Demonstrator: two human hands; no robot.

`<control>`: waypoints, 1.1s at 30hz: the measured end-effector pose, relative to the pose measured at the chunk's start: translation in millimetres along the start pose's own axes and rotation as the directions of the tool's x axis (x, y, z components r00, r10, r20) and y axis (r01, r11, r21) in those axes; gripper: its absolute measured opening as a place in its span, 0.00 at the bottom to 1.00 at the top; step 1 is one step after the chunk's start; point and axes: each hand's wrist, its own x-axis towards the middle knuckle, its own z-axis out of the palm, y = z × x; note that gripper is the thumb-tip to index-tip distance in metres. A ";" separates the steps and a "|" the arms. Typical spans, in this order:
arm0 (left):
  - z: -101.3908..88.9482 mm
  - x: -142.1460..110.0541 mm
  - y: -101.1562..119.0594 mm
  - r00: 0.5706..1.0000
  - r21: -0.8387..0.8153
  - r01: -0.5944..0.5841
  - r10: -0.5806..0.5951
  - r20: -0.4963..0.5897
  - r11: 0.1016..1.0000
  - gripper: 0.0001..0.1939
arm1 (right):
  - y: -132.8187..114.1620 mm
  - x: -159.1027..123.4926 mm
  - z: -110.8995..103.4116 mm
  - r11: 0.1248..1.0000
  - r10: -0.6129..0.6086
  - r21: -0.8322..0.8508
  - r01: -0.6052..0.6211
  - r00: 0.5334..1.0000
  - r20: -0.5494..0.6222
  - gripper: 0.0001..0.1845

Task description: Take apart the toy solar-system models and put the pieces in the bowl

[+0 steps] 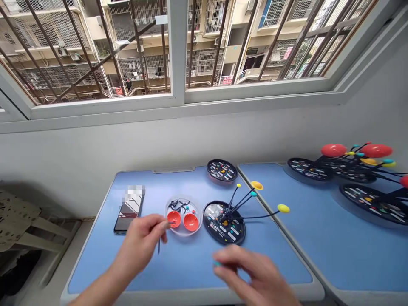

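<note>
My left hand (144, 239) is closed on a thin black rod (158, 247), whose end hangs below the fingers. In a pinch, my right hand (253, 274) has a small teal ball (217, 264) between thumb and forefinger, slightly blurred. Just beyond the left fingers stands a clear round dish (181, 235) with two orange-red half shells (191, 222), black connector pieces (178, 205) and small coloured balls. Between the hands and farther back is a round black planet-model base (219, 231); curved black arms rise from it, tipped with yellow, orange and teal balls.
A phone (127, 214) lies at the table's left. Another round black base (222, 170) is at the back edge. On the adjoining blue table (338, 246), several models with red balls (333, 150) stand at right. A barred window (178, 97) is above the wall.
</note>
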 end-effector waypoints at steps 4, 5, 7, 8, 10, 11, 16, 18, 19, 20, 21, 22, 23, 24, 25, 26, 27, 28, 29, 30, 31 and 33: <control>19.8 54.0 4.3 0.973 0.369 -0.229 0.206 0.100 0.901 0.14 | 8.9 64.0 24.3 0.938 -0.112 -0.325 0.121 0.993 0.044 0.08; 23.7 66.7 3.4 0.969 0.398 -0.244 0.212 0.124 0.884 0.13 | 14.1 75.8 30.0 0.922 -0.101 -0.371 0.112 0.994 0.049 0.09; 28.6 87.2 0.1 0.964 0.449 -0.261 0.210 0.160 0.855 0.12 | 25.3 91.6 39.5 0.891 -0.074 -0.444 0.095 0.995 0.066 0.11; 30.0 94.7 -2.0 0.963 0.473 -0.266 0.204 0.178 0.840 0.12 | 30.4 95.9 43.2 0.881 -0.063 -0.464 0.091 0.995 0.076 0.11; 31.7 104.3 -6.3 0.961 0.521 -0.268 0.185 0.207 0.811 0.13 | 38.2 99.5 49.0 0.860 -0.043 -0.503 0.088 0.994 0.101 0.12; 32.4 106.9 -8.2 0.961 0.541 -0.266 0.173 0.216 0.798 0.14 | 40.9 99.9 51.1 0.852 -0.035 -0.516 0.088 0.993 0.112 0.13; 34.7 109.3 -12.2 0.959 0.603 -0.263 0.136 0.248 0.753 0.18 | 45.7 99.3 55.5 0.841 -0.025 -0.534 0.085 0.993 0.119 0.15; 34.2 109.4 -13.0 0.959 0.605 -0.261 0.132 0.250 0.752 0.19 | 43.9 96.4 54.9 0.845 -0.038 -0.526 0.097 0.992 0.122 0.15; 33.5 109.8 -13.8 0.959 0.601 -0.261 0.134 0.248 0.755 0.19 | 42.0 93.2 54.1 0.848 -0.049 -0.518 0.110 0.990 0.130 0.14; 32.6 110.4 -14.8 0.960 0.595 -0.260 0.137 0.243 0.761 0.19 | 39.7 88.4 53.1 0.852 -0.064 -0.507 0.128 0.988 0.142 0.12; 31.4 111.1 -16.1 0.962 0.587 -0.256 0.143 0.233 0.768 0.19 | 37.0 82.0 51.7 0.855 -0.081 -0.496 0.149 0.984 0.157 0.11; 30.2 111.6 -17.4 0.965 0.577 -0.250 0.148 0.218 0.778 0.20 | 34.3 74.2 49.8 0.858 -0.098 -0.484 0.173 0.979 0.176 0.10; 29.0 111.8 -18.4 0.968 0.565 -0.242 0.154 0.200 0.789 0.20 | 31.8 65.1 47.3 0.860 -0.117 -0.471 0.197 0.974 0.195 0.10; 28.2 111.1 -19.1 0.971 0.552 -0.234 0.161 0.178 0.801 0.20 | 29.8 55.4 44.0 0.863 -0.137 -0.455 0.219 0.969 0.206 0.09; 28.0 109.4 -19.1 0.974 0.537 -0.223 0.167 0.153 0.813 0.19 | 28.6 45.6 39.6 0.869 -0.157 -0.435 0.236 0.965 0.210 0.10; 28.9 106.1 -18.4 0.977 0.520 -0.214 0.174 0.126 0.827 0.18 | 28.2 36.4 33.9 0.878 -0.170 -0.411 0.243 0.963 0.207 0.10; 31.2 101.3 -17.1 0.978 0.499 -0.207 0.182 0.099 0.842 0.17 | 28.9 28.3 26.9 0.890 -0.177 -0.387 0.241 0.965 0.193 0.10; 35.4 94.8 -15.2 0.979 0.471 -0.204 0.191 0.075 0.858 0.16 | 30.5 22.0 18.6 0.903 -0.178 -0.365 0.228 0.970 0.167 0.11; 41.5 86.9 -12.9 0.978 0.437 -0.204 0.201 0.055 0.876 0.15 | 33.1 17.7 9.2 0.915 -0.168 -0.349 0.204 0.977 0.129 0.11; 49.8 78.0 -10.6 0.977 0.395 -0.207 0.207 0.044 0.895 0.14 | 36.5 15.6 -0.9 0.925 -0.144 -0.342 0.163 0.986 0.081 0.11; 60.0 68.8 -8.3 0.976 0.344 -0.213 0.211 0.044 0.914 0.14 | 40.5 15.7 -11.2 0.933 -0.102 -0.343 0.105 0.994 0.026 0.09; 84.6 52.2 -5.0 0.977 0.239 -0.211 0.200 0.070 0.948 0.14 | 49.3 21.5 -29.5 0.936 0.025 -0.350 -0.045 0.998 -0.062 0.05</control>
